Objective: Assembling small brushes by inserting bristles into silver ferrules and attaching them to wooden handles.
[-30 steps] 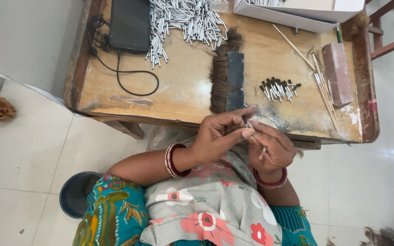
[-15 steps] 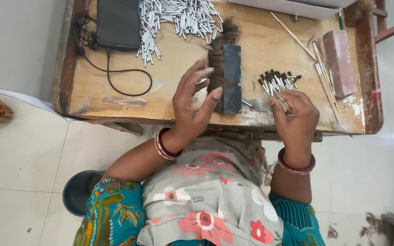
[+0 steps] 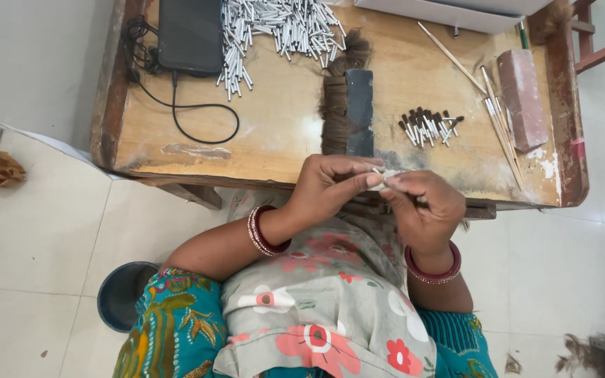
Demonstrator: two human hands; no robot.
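Small metal tube (image 3: 379, 172) pinched between both hands' fingertips (image 3: 372, 180).

The person wears a teal garment printed with yellow, green and red leaf-like patterns, showing at both shoulders and sleeves, with the forearms left bare. Over the chest and lap lies a pale grey cloth scattered with red and pink flowers with white centres. The left hand (image 3: 330, 185) has a stack of dark red and thin silvery bangles at its wrist; the right hand (image 3: 425, 206) wears a single broad red bangle
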